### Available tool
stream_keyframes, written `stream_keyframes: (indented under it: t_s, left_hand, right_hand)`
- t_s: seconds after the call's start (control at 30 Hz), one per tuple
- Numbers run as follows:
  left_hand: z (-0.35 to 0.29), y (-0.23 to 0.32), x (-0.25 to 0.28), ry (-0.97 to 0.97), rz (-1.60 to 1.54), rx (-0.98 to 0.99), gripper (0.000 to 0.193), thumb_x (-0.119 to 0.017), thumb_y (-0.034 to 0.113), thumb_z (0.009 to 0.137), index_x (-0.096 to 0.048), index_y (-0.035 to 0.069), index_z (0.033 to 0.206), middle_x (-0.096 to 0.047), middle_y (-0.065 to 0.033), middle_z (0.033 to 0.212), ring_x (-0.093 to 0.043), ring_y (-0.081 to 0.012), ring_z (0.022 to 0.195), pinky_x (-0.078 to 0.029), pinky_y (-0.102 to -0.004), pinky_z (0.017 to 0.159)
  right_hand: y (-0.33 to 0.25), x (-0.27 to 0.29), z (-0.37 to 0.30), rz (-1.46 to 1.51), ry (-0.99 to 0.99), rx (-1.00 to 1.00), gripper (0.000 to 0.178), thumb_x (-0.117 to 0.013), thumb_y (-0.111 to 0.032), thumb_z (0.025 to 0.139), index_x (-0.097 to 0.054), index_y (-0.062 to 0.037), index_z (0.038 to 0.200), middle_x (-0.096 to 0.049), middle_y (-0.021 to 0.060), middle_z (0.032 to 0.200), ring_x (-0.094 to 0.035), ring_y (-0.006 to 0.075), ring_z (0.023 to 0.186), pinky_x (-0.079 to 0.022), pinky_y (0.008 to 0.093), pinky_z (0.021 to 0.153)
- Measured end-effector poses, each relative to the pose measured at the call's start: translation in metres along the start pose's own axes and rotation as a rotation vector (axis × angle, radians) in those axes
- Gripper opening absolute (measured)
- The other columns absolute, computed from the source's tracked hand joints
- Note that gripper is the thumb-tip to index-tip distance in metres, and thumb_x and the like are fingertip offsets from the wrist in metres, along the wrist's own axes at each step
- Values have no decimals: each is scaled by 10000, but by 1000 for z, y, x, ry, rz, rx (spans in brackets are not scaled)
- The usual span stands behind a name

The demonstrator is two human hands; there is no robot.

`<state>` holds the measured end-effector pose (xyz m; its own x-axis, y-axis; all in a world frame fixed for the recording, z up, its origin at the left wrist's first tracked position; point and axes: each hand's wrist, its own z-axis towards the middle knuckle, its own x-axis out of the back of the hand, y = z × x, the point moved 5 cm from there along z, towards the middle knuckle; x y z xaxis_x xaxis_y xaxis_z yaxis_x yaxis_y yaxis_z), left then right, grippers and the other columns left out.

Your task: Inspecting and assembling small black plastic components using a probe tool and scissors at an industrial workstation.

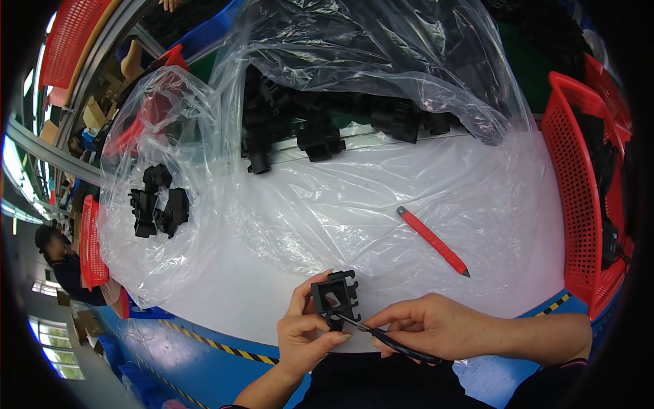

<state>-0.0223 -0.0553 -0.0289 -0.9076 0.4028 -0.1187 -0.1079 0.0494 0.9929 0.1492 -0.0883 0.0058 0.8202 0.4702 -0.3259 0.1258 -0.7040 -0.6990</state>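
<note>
My left hand (302,334) grips a black plastic part (318,298), a boxy frame with an opening and small hooks along one side, held up near my body. In my right hand (436,328) is a slim black-handled tool (407,347) with a narrow metal tip; its exact kind is not clear. The tip touches or lies very close to the lower edge of the part. Beyond my hands, a slim red tool (434,242) with a dark pointed end lies slantwise on clear plastic sheeting (327,204).
Several black parts (320,138) lie at the back under the sheeting. At left, a clear bag (197,252) holds more black parts (176,210). A red perforated basket (579,225) with dark contents stands at right. Another person (65,266) is far left.
</note>
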Motion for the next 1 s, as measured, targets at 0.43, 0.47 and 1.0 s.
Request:
stream_keyframes:
  t_s: [0.43,0.47,1.0]
  left_hand:
    - [0,-2,5,-31,-69,31,124,-764,68,625,-656,7,632,-364,-196,1311,-376,-320,1214,-309,-413,978]
    - [0,-2,5,-37,-72,29,123,-765,70,624,-659,8,635,-364,-195,1311,-378,-318,1212,-312,-413,976]
    - [-2,-9,12,-47,-194,-26,199,-780,147,603,-687,-3,694,-343,-215,1327,-424,-320,1174,-365,-401,951]
  right_hand:
    - [0,1,7,-131,-18,107,312,-516,-126,874,-534,-44,1174,-634,50,836,-579,83,755,-434,204,649]
    - [4,1,9,-115,9,142,307,-538,-177,865,-561,-55,1146,-626,51,780,-556,95,684,-419,227,615]
    - [46,114,-141,-251,1350,537,307,-535,50,774,-564,45,1080,-518,-13,734,-436,15,638,-324,146,556]
